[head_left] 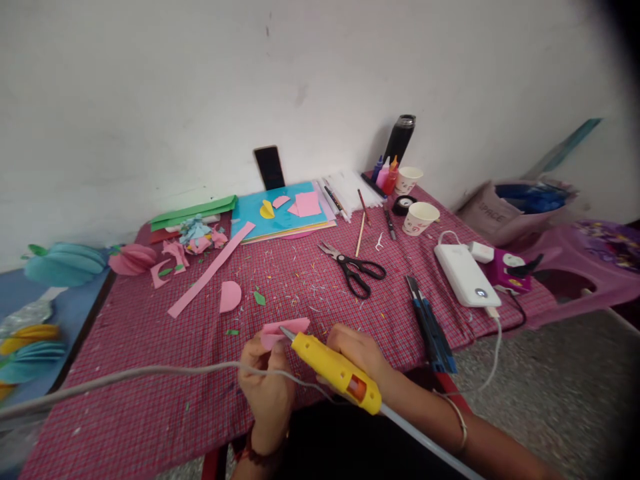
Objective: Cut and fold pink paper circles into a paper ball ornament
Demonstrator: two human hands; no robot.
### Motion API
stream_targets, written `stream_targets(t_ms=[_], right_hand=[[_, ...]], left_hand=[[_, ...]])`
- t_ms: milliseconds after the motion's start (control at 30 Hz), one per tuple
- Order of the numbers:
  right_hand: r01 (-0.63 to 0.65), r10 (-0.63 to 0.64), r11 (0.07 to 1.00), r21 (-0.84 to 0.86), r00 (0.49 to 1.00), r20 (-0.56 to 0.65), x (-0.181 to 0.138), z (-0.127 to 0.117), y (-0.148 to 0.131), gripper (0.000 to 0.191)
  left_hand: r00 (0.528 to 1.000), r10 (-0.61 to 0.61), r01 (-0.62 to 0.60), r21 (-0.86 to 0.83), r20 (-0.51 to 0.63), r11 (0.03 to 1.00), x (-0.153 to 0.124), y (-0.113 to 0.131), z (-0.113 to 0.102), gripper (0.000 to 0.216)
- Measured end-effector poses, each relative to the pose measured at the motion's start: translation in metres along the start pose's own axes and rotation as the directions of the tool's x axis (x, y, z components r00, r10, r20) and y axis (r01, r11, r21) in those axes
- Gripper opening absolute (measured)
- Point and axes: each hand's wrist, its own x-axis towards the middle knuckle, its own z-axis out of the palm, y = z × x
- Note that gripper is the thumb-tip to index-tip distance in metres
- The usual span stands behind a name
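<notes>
My right hand (357,353) is closed around a yellow glue gun (335,370) whose metal tip touches a folded pink paper piece (283,330). My left hand (265,383) pinches that pink piece from below, near the front edge of the table. A clear glue stick sticks out of the back of the gun towards me, and its grey cord (125,380) runs off to the left. A loose pink half-circle (230,297) and a long pink paper strip (210,270) lie just beyond my hands.
The low table has a red checked cloth (150,400) strewn with paper scraps. On it lie black scissors (357,267), coloured paper sheets (280,213), two paper cups (420,217), glue bottles, a black flask (400,137), a phone (269,167), a white power bank (463,273). Paper fans lie at left.
</notes>
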Motion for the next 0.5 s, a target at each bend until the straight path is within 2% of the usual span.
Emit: stream_targets(t_ms=[133, 500], right_hand=[[0.007, -0.007, 1.0, 0.007, 1.0, -0.02, 0.0005, -0.0003, -0.0005, 0.017], [0.018, -0.019, 0.996, -0.083, 1.0, -0.005, 0.0015, 0.0002, 0.0003, 0.022]], left_hand=[[0.999, 0.006, -0.006, -0.004, -0.034, 1.0, 0.0003, 0.0007, -0.0001, 0.019], [0.999, -0.012, 0.01, -0.041, -0.033, 0.999, -0.0004, 0.0016, -0.0002, 0.018]])
